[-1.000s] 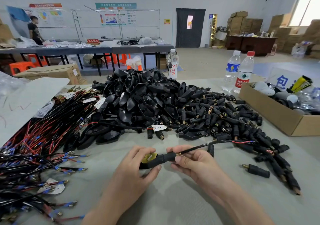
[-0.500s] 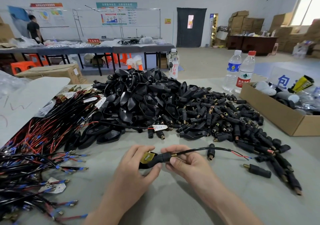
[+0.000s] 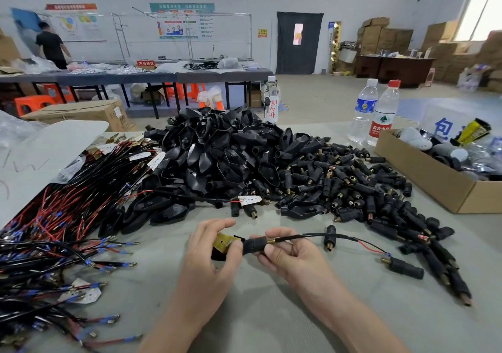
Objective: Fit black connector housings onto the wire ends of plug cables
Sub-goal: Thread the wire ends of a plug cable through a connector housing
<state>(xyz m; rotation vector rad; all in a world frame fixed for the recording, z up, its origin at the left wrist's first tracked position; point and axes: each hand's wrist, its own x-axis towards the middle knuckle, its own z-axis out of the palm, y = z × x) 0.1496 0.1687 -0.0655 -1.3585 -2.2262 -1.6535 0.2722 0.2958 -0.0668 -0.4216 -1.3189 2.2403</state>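
Observation:
My left hand (image 3: 212, 255) pinches the plug end (image 3: 224, 245) of a black plug cable, where a brass plate shows. My right hand (image 3: 288, 255) grips the black neck of that plug (image 3: 254, 245) just beside it. The cable (image 3: 307, 235) arcs to the right with a small black connector housing (image 3: 330, 240) threaded on it and hanging. Its red and black wire ends (image 3: 376, 249) reach a loose housing (image 3: 403, 267) lying on the table. A big pile of black housings and plug shells (image 3: 271, 165) lies behind my hands.
A heap of black-and-red cables (image 3: 54, 233) covers the left of the table. A cardboard box (image 3: 434, 178) stands at the right, with two water bottles (image 3: 380, 113) behind it. A person (image 3: 51, 44) stands by a far table.
The cable has slid left through my right hand, so its wire ends have drawn in from the pile toward the loose housing. The threaded housing now hangs further right of my fingers.

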